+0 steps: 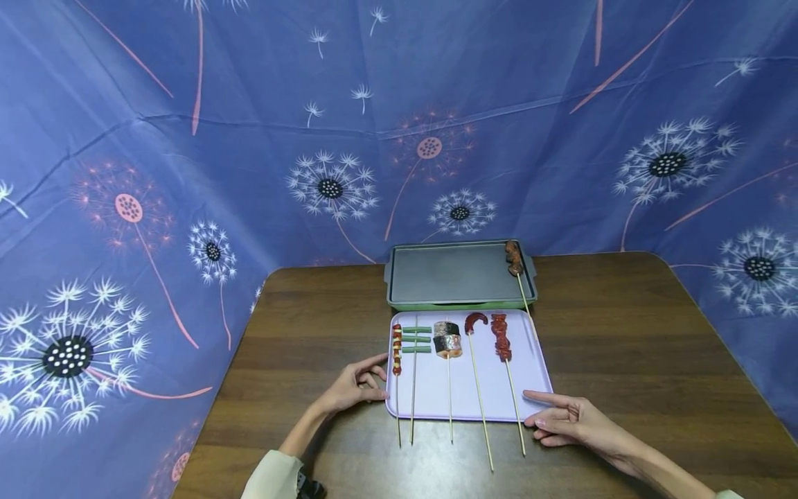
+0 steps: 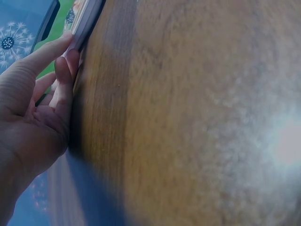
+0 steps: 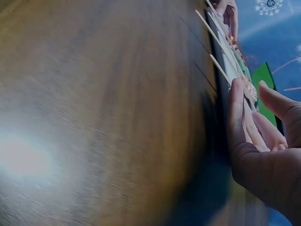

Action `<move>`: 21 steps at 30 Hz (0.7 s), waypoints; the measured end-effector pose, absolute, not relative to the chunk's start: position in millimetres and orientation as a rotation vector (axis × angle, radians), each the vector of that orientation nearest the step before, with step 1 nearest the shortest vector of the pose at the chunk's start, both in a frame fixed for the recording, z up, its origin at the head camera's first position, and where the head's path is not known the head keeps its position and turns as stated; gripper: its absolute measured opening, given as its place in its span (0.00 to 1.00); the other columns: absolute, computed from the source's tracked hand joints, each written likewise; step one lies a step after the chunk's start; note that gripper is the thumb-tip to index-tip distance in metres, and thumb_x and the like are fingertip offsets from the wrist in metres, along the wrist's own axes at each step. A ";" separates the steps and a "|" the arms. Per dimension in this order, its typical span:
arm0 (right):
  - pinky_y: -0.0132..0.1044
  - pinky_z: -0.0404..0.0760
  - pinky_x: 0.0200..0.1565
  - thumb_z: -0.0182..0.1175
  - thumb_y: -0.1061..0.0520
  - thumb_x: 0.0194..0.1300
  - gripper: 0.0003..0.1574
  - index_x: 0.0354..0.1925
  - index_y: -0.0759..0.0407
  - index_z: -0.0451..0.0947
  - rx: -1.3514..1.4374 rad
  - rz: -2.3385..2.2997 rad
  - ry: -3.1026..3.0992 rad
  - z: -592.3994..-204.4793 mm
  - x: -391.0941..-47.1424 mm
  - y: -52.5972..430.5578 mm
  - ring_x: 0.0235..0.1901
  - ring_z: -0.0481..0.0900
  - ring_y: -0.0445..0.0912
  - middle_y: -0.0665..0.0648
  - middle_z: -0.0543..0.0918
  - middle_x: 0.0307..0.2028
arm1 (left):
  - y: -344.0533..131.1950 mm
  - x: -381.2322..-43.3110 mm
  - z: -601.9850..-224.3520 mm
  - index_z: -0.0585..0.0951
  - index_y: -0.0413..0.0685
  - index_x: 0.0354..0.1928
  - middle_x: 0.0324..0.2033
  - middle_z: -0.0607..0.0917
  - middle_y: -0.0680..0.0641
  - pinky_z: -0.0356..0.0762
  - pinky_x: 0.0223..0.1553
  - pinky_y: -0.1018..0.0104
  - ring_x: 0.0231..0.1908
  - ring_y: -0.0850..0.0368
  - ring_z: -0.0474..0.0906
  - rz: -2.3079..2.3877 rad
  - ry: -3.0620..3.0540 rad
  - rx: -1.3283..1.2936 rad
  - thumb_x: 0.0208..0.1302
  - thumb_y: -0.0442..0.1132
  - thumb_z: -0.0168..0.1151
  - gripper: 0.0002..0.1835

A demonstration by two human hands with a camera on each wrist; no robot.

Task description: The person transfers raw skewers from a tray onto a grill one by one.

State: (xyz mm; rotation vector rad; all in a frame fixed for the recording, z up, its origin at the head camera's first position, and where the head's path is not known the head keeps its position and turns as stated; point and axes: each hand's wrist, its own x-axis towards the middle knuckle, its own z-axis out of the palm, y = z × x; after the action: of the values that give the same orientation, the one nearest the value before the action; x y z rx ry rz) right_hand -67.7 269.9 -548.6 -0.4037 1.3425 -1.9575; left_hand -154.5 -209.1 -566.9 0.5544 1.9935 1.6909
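Note:
A lilac tray (image 1: 499,398) lies on the wooden table and bears several skewers with their sticks pointing toward me. From left to right come a red-and-white skewer (image 1: 397,350), a green-bean-like skewer (image 1: 415,339), a silver-skinned fish skewer (image 1: 447,341), a curled red skewer (image 1: 476,321) and a red meat skewer (image 1: 501,337). My left hand (image 1: 357,383) grips the tray's left edge, several fingers bent. At the near right corner, my right hand (image 1: 570,421) holds the tray, its thumb over the rim and other fingers lower. The fingers' undersides are partly hidden.
Behind the tray stands a dark grey griddle (image 1: 449,270) with a green base. A browned meat skewer (image 1: 514,258) lies on its right side, the stick reaching past the tray's edge. A blue dandelion-print cloth (image 1: 399,83) hangs around the wooden table (image 1: 636,346).

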 end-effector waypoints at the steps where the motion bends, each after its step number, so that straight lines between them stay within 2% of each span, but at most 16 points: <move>1: 0.41 0.84 0.56 0.47 0.69 0.78 0.31 0.74 0.51 0.67 -0.403 -1.958 1.324 -550.2 -66.0 269.2 0.53 0.87 0.46 0.61 0.86 0.57 | -209.5 -154.4 -567.0 0.61 0.29 0.75 0.50 0.78 0.21 0.79 0.32 0.78 0.33 0.70 0.83 1.687 1.996 0.557 0.59 0.25 0.71 0.44; 4: 0.42 0.83 0.57 0.46 0.69 0.78 0.32 0.75 0.53 0.65 -0.394 -1.956 1.300 -554.0 -61.6 267.3 0.55 0.86 0.47 0.62 0.85 0.58 | -209.7 -154.1 -566.8 0.61 0.30 0.75 0.51 0.78 0.22 0.78 0.32 0.78 0.33 0.70 0.82 1.673 2.000 0.550 0.59 0.25 0.71 0.44; 9: 0.42 0.84 0.56 0.47 0.69 0.78 0.32 0.77 0.66 0.59 -0.396 -1.955 1.312 -557.3 -55.3 263.1 0.55 0.86 0.49 0.63 0.86 0.57 | -208.6 -153.2 -565.1 0.61 0.30 0.75 0.51 0.77 0.20 0.78 0.32 0.78 0.33 0.70 0.82 1.687 1.990 0.533 0.59 0.24 0.71 0.44; 10: 0.42 0.84 0.56 0.47 0.69 0.78 0.32 0.77 0.66 0.59 -0.396 -1.953 1.316 -557.8 -54.2 261.8 0.56 0.86 0.49 0.63 0.86 0.56 | -208.5 -153.0 -564.8 0.61 0.30 0.75 0.51 0.77 0.20 0.78 0.32 0.78 0.32 0.70 0.82 1.690 1.990 0.530 0.59 0.24 0.71 0.44; 12: 0.42 0.83 0.57 0.48 0.69 0.78 0.33 0.77 0.64 0.59 -0.398 -1.956 1.319 -558.6 -51.9 259.5 0.57 0.85 0.49 0.62 0.86 0.56 | -208.3 -152.8 -564.6 0.61 0.30 0.75 0.51 0.77 0.20 0.78 0.32 0.78 0.32 0.70 0.82 1.695 1.991 0.531 0.58 0.24 0.71 0.44; 15: 0.42 0.82 0.59 0.49 0.69 0.77 0.34 0.76 0.55 0.62 -0.370 -1.966 1.319 -560.1 -49.7 255.8 0.58 0.84 0.48 0.62 0.86 0.57 | -208.3 -152.9 -565.2 0.61 0.30 0.75 0.50 0.77 0.20 0.78 0.32 0.78 0.32 0.69 0.82 1.693 1.998 0.538 0.58 0.24 0.71 0.43; 21: 0.42 0.82 0.59 0.46 0.70 0.78 0.33 0.73 0.46 0.66 -0.354 -2.021 1.265 -563.4 -47.8 249.7 0.58 0.84 0.49 0.63 0.85 0.58 | -208.4 -152.8 -565.6 0.62 0.30 0.75 0.50 0.78 0.21 0.79 0.32 0.77 0.32 0.69 0.82 1.687 2.009 0.543 0.58 0.24 0.71 0.43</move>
State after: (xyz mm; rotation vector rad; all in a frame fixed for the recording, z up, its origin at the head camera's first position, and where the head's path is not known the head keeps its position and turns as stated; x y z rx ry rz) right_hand -47.8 249.7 -563.4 -0.3540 1.2651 -2.0209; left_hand -152.8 -208.4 -565.6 0.5434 2.0092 1.6866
